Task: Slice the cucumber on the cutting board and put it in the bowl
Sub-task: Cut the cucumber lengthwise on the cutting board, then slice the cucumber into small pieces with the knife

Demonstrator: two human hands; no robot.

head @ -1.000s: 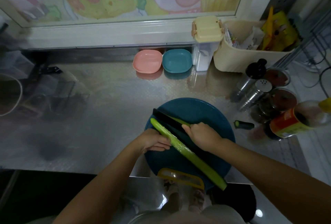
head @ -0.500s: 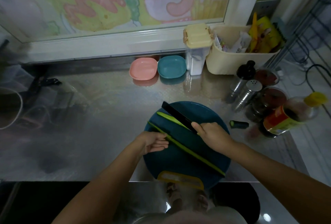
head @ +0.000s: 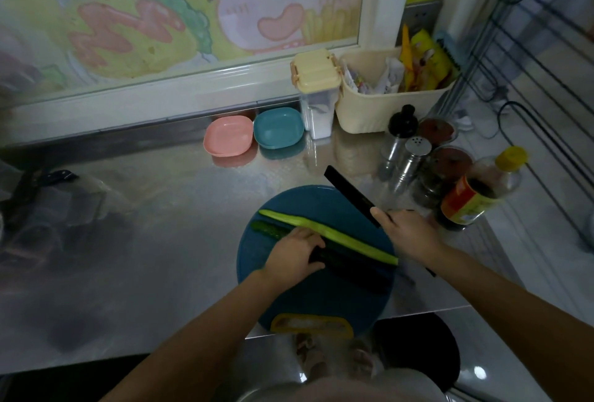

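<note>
Stainless steel bench in dim light, with a cartoon mural on the wall behind, is what I am working over. The left fingers are curled over the skin-up half of the cucumber, and the left hand pins it near its middle. The right fingers are clenched round the handle of the black-bladed knife, forefinger stretched toward the blade. The right hand holds it at the right edge of the round blue cutting board, tip aimed away and left, apparently lifted clear. The cucumber is split lengthwise, and both halves lie on the board. The pale half lies cut face up just beyond the dark one; I cannot tell whether they touch. Both long axes run diagonally, far-left to near-right. I judge each half light, stiff and crisp, with a wet face that may slip. The skin-up half should sit steady on its flat, so I would hold it from above with fingertips tucked, just behind the cut line. The pale half may rock on its rounded back. The pink bowl and the teal bowl stand at the wall, well apart from the board, and nothing is sliced crosswise yet.
</note>
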